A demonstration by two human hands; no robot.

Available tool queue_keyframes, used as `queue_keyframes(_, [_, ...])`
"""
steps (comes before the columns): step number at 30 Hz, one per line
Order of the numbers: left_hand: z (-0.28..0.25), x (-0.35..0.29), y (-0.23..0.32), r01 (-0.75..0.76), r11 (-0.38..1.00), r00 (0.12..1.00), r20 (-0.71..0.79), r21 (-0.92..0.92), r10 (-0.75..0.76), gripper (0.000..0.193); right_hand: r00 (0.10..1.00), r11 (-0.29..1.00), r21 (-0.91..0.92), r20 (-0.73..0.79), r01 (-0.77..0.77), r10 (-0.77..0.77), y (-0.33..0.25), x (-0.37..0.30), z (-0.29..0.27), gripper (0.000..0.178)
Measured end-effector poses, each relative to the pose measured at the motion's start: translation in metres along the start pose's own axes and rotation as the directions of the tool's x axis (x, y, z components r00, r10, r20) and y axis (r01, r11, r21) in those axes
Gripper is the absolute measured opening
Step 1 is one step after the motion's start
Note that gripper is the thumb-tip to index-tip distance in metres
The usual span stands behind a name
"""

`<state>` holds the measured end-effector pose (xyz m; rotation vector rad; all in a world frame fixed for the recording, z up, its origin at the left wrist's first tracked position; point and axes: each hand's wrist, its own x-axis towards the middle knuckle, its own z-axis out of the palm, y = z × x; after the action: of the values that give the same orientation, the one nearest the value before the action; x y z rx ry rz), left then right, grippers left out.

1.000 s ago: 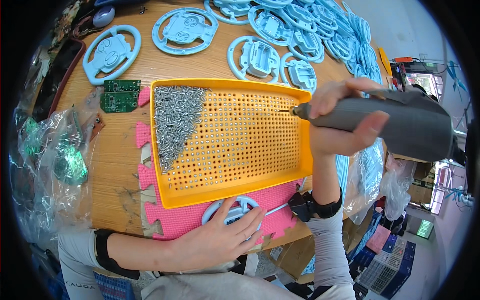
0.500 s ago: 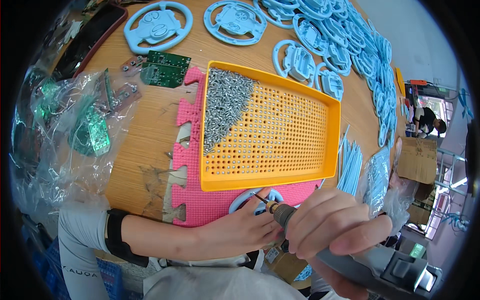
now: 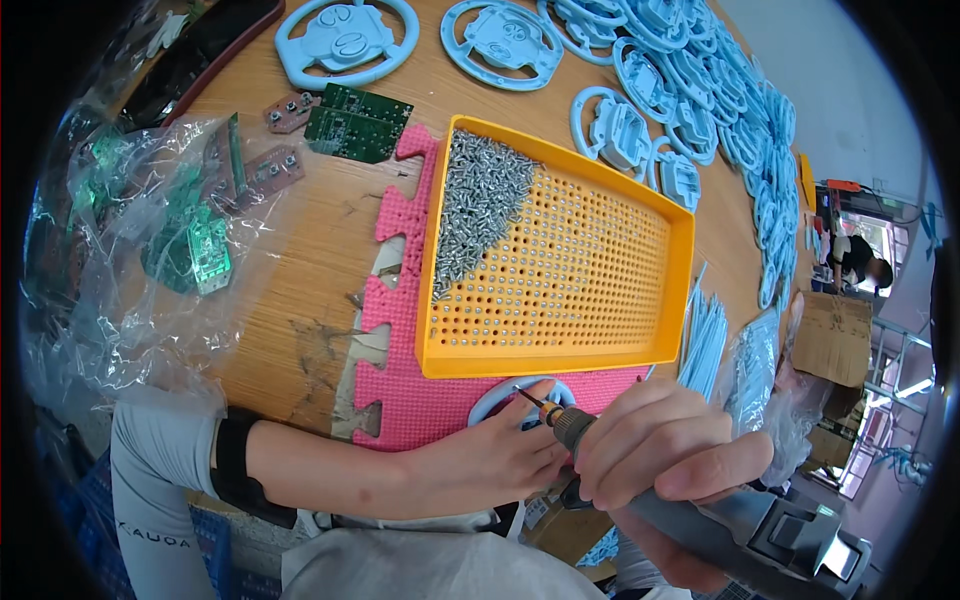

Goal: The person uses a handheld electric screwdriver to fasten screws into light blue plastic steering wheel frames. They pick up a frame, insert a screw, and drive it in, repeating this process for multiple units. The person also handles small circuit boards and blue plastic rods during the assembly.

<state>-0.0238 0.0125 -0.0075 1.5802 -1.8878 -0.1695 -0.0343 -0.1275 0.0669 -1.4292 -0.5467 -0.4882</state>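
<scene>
On pink textured foam mat (image 3: 398,405): pale-blue plastic ring-shaped steering wheel (image 3: 487,404), partly under left hand (image 3: 508,452), the nearer, at its twelve o'clock; can't tell if gripped. Right hand (image 3: 655,445) wraps grey elongated power screwdriver (image 3: 705,522), long axis four-to-ten, wheel at ten.

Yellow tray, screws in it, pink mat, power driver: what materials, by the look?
Yellow tray: likely moulded plastic, slight sheen; even colour, rounded corners.
Screws: metal, perhaps plated; bright silvery glints. Exact alloy can't be told.
Pink mat: probably foam, matte; fine surface texture, jigsaw-cut edge.
Power driver: grey housing looks like matte plastic; brass-toned part at the bit's base, probably metal.
</scene>
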Motion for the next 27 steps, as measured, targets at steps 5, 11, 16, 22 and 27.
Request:
queue_keyframes(5, [0.000, 0.001, 0.000, -0.003, 1.000, 1.000, 0.029, 0.031, 0.003, 0.020, 1.000, 1.000, 0.025, 0.004, -0.005, 0.005, 0.001, -0.002, 0.000, 0.023])
queue_keyframes(11, [0.002, -0.004, -0.001, 0.009, 0.991, 1.000, -0.010, 0.133, -0.007, 0.025, 0.996, 0.996, -0.014, 0.023, -0.086, 0.087, 0.000, 0.005, 0.004, 0.020])
queue_keyframes(16, [-0.005, -0.005, 0.000, -0.005, 0.997, 1.000, 0.018, 0.082, 0.004, 0.029, 0.988, 0.995, -0.013, -0.115, 0.102, -0.103, 0.022, -0.014, 0.018, 0.022])
queue_keyframes(22, [0.001, -0.001, 0.000, -0.028, 0.978, 0.997, 0.071, 0.205, 0.013, 0.026, 0.998, 0.999, 0.011, -0.045, -0.045, 0.046, 0.008, -0.010, 0.010, 0.017])
queue_keyframes(27, [-0.008, -0.003, -0.001, -0.010, 1.000, 0.995, 0.097, 0.022, 0.008, 0.022, 0.971, 0.999, 0.033, 0.236, -0.032, 0.023, 0.013, 0.003, -0.011, 0.051])
